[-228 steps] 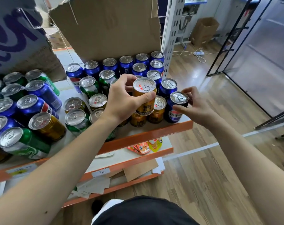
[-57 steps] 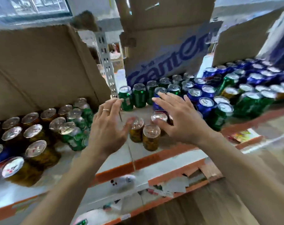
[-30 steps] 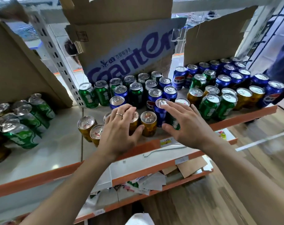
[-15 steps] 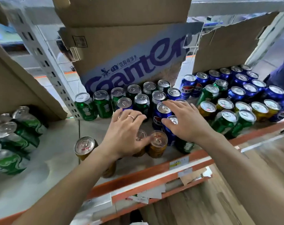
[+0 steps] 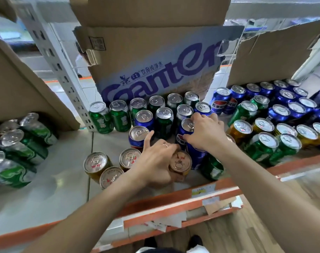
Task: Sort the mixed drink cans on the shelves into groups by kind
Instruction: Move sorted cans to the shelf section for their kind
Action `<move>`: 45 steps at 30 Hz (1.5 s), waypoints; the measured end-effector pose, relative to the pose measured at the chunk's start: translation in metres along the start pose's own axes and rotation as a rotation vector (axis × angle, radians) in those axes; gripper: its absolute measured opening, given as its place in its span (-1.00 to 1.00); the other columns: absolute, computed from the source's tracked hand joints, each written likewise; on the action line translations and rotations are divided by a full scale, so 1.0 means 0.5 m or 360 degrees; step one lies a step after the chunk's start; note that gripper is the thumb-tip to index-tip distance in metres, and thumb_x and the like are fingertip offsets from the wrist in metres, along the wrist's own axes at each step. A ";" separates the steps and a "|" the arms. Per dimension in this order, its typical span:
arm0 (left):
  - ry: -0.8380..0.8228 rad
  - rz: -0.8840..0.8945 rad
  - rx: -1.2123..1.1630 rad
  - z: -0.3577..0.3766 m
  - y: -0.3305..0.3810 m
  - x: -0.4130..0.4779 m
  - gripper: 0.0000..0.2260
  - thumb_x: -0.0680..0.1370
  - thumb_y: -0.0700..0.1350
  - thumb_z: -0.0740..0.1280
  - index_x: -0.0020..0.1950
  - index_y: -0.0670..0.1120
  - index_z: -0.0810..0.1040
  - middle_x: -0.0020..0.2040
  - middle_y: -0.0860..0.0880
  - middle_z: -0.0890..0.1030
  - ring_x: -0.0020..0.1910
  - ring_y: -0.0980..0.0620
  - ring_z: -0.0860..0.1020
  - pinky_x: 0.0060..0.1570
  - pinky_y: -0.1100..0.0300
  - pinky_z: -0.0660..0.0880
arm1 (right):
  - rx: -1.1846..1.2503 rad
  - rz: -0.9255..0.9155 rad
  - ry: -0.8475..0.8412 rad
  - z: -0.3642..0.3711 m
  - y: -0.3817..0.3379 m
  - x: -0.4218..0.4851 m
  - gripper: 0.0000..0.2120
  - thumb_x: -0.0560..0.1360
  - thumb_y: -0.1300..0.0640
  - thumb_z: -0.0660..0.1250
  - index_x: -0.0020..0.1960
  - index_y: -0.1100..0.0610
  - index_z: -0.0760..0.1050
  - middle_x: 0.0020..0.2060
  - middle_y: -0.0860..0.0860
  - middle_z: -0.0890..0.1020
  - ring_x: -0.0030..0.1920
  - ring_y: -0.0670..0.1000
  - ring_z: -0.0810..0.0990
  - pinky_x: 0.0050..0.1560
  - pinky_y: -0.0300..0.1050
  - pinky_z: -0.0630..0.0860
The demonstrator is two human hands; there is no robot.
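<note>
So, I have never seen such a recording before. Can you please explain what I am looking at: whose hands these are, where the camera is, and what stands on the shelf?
There is no machine here. A person wears one wide-angle camera on the head, so the single picture looks forward and down along both bare arms.

The pale shelf carries many upright drink cans of mixed kinds: green, blue and gold. A row of green cans stands at the back, in front of a printed cardboard box.

The left hand curls round a gold can near the front edge. The right hand pinches a blue can just behind it, with fingers on the top and the thumb on the side. Three more gold cans stand to the left of the left hand.
</note>
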State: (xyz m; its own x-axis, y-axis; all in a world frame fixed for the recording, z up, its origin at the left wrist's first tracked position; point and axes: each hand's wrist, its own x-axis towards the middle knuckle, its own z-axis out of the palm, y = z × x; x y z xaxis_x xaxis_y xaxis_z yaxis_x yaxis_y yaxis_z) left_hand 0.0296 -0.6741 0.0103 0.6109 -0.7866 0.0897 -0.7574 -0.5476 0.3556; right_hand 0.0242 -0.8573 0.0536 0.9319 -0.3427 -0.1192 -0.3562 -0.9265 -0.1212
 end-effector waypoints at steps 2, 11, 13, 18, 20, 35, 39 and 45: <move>0.0141 -0.0084 -0.0239 -0.028 0.004 -0.003 -0.29 0.24 0.38 0.42 0.27 0.02 0.50 0.07 0.07 0.59 0.21 0.10 0.48 0.51 -0.01 -0.26 | -0.0029 0.0007 -0.0032 -0.011 -0.001 0.012 -0.49 0.41 -0.15 0.39 0.22 0.09 0.35 0.19 0.09 0.56 0.34 0.18 0.29 0.19 0.10 0.27; 0.0561 -0.0403 -0.1564 -0.188 -0.018 -0.001 -0.56 0.29 0.21 0.46 0.08 0.02 0.64 -0.03 0.00 0.70 -0.01 0.03 0.66 -0.05 0.19 0.59 | 0.0030 -0.0047 -0.0149 -0.009 -0.007 0.022 -0.60 0.40 -0.15 0.42 -0.01 0.10 0.34 -0.15 0.04 0.47 0.29 0.18 0.25 0.02 0.07 0.29; 0.0668 -0.0494 -0.1761 -0.192 -0.029 0.000 -0.64 0.32 0.20 0.45 0.02 0.06 0.66 -0.07 -0.03 0.69 -0.04 -0.03 0.66 -0.11 0.15 0.61 | 0.0072 -0.0058 -0.0076 -0.005 -0.004 0.018 -0.59 0.38 -0.13 0.45 -0.03 0.10 0.36 -0.16 0.03 0.49 0.27 0.16 0.24 -0.04 0.03 0.25; 0.0820 -0.0728 -0.1847 -0.196 -0.042 0.006 -0.72 0.40 0.19 0.41 -0.04 0.03 0.62 -0.19 0.04 0.67 -0.10 -0.05 0.66 -0.05 -0.07 0.63 | 0.0312 -0.0114 -0.0001 -0.024 -0.001 -0.003 -0.57 0.32 -0.12 0.53 0.03 0.09 0.49 -0.11 0.02 0.58 0.18 0.11 0.30 -0.24 -0.12 0.20; 0.0807 -0.0777 -0.1850 -0.197 -0.045 0.006 -0.65 0.38 0.20 0.41 0.03 0.01 0.61 -0.15 0.03 0.69 -0.06 -0.07 0.68 0.02 -0.12 0.63 | 0.0416 -0.0157 0.0067 -0.040 0.001 -0.013 -0.47 0.35 -0.13 0.52 0.24 0.01 0.49 0.04 0.03 0.62 0.24 0.13 0.35 -0.07 -0.13 0.24; 0.0609 -0.0450 -0.1783 -0.152 0.032 0.118 -0.59 0.40 0.18 0.39 0.12 -0.04 0.58 -0.01 -0.02 0.67 -0.07 0.09 0.67 -0.12 0.20 0.59 | 0.1517 -0.0294 0.0482 -0.161 0.156 -0.110 -0.41 0.36 0.23 0.55 0.36 0.18 0.48 0.11 -0.06 0.64 0.07 -0.16 0.64 0.12 -0.24 0.57; 0.0578 -0.0393 -0.1790 -0.128 0.070 0.159 -0.62 0.41 0.17 0.42 0.12 0.00 0.61 -0.03 0.01 0.69 -0.07 0.11 0.67 -0.17 0.28 0.58 | 0.1504 -0.0226 0.0567 -0.151 0.212 -0.124 -0.40 0.33 0.16 0.58 0.34 0.11 0.50 0.11 -0.10 0.64 0.08 -0.12 0.65 0.10 -0.22 0.57; 0.0521 -0.0358 -0.1845 -0.094 0.132 0.222 -0.67 0.37 0.16 0.43 0.06 0.04 0.59 -0.06 0.02 0.69 -0.08 0.10 0.67 -0.22 0.30 0.58 | 0.1526 -0.0141 0.0602 -0.143 0.302 -0.118 -0.36 0.27 0.05 0.54 0.34 0.05 0.51 0.12 -0.05 0.66 0.12 -0.07 0.65 0.15 0.01 0.60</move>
State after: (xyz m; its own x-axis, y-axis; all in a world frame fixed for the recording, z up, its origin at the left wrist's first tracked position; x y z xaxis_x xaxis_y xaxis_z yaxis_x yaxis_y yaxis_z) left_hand 0.0586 -0.7842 0.0875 0.8572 -0.5072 0.0897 -0.0762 0.0473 0.9960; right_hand -0.0798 -0.9882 0.1130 0.8591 -0.4593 0.2259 -0.0361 -0.4946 -0.8684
